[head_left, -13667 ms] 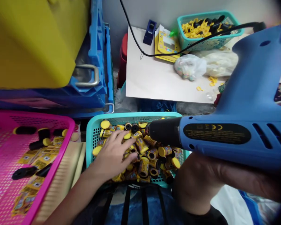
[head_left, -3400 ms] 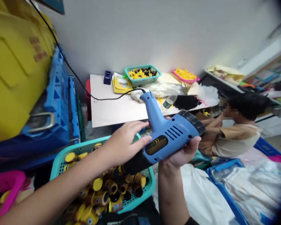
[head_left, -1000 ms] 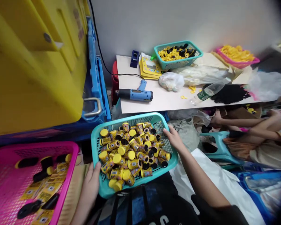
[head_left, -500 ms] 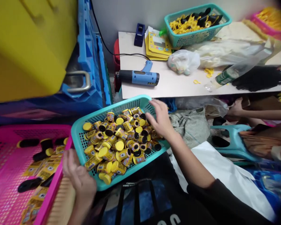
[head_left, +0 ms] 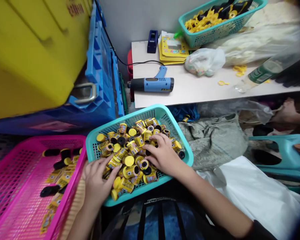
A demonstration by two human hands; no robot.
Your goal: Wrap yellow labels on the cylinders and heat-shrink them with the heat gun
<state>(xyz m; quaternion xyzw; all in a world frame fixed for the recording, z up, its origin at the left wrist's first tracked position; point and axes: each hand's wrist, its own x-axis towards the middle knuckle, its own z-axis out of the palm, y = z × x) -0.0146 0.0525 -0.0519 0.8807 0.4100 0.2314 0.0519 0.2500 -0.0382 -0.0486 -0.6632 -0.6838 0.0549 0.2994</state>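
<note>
A teal plastic basket [head_left: 180, 134] sits at my lap, tilted a little. It holds a heap of small yellow printed cylinders [head_left: 129, 161], some showing yellow caps and others black ends. My left hand [head_left: 98, 180] reaches over the near left rim, thumb and fingers apart on the cylinders. Inside the basket's right half, my right hand [head_left: 165, 156] lies palm down on the heap with its fingers spread. Neither hand lifts anything that I can see; their undersides are hidden.
Left of me stands a pink basket [head_left: 38, 141] with black pieces and yellow printed packets. A blue heat gun [head_left: 152, 84] lies on the white table [head_left: 150, 100], below another teal basket [head_left: 230, 28]. Yellow and blue crates rise at left. A teal stool [head_left: 290, 146] stands at right.
Both hands have left the basket's rim and moved in onto the cylinders, fingers spread. The basket appears slightly farther right, as does the whole scene.
</note>
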